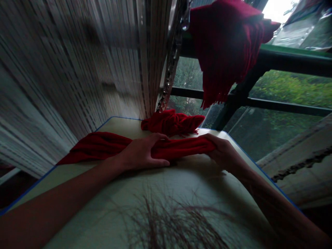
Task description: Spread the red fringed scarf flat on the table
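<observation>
A long red scarf [178, 148] lies gathered lengthwise across the table, its left part spreading toward the left edge. My left hand [145, 150] is wrapped over the middle of it, thumb on the near side and fingers on the far side. At the scarf's right end, my right hand [220, 150] grips the cloth, with its fingertips partly hidden. Just behind lies a second red scarf [172, 122], crumpled, with a fringe showing at its right.
The pale table [124, 200] has a blue edge. A fringed red scarf [225, 48] hangs over the green window rail [298, 55] at the upper right. String curtains [77, 62] hang along the left side. Dark hair [176, 224] shows at the bottom.
</observation>
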The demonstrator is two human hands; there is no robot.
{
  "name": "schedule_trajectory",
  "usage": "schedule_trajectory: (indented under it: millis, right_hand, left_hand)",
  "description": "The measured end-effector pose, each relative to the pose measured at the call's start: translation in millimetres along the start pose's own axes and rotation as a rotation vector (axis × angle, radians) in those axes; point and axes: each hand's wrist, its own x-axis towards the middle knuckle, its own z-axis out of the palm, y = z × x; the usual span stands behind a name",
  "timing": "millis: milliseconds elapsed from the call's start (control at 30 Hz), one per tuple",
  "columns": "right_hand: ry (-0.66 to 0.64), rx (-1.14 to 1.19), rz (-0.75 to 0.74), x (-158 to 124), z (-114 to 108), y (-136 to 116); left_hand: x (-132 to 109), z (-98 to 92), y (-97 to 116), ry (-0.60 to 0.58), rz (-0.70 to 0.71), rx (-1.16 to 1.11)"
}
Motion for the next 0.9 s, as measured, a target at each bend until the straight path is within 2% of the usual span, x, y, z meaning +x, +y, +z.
schedule_trajectory:
  millis: [133,300,533,733,900]
  right_hand:
    - [0.028,0.076,0.066,-0.2,-0.2,3.8]
    - [0.03,0.143,0.109,0.0,-0.8,5.4]
    - [0.012,0.049,0.113,0.6,-2.3,5.5]
    - [-0.03,0.075,0.13,0.0,-1.2,-6.0]
    - [-0.06,0.102,0.15,-0.9,1.6,-3.1]
  left_hand:
    - [-1.3,3.2,-4.0,0.037,0.12,0.002]
    - [-0.6,2.6,-6.2,0.117,0.165,-0.018]
    - [2.5,1.2,-8.2,0.174,0.107,0.005]
    - [2.9,-0.8,-6.8,0.14,0.049,-0.04]
    - [2.7,1.6,-8.1,0.148,0.029,-0.055]
